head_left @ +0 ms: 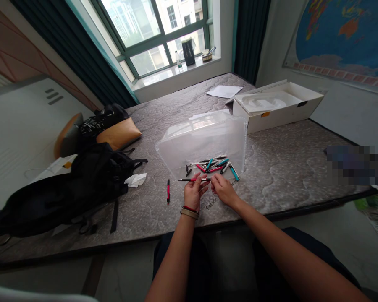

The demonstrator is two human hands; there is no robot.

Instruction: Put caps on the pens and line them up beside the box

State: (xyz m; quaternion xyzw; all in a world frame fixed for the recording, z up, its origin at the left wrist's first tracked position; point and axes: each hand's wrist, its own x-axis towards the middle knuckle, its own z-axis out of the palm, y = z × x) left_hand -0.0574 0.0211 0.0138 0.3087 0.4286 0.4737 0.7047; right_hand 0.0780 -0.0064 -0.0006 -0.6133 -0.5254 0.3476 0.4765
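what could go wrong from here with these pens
The red-and-black pen could slip: the left hand holds it with the fingers partly open, and the right hand is at one end, its grasp hard to make out.
The loose red pen lies apart on the table and might roll if nudged.
A knock from either hand could scatter the pile of pens close by.

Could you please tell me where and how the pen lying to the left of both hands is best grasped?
Probably pinch the red-and-black pen mid-barrel from above, thumb and finger on opposite long sides: it lies flat and alone, with both slim sides exposed.
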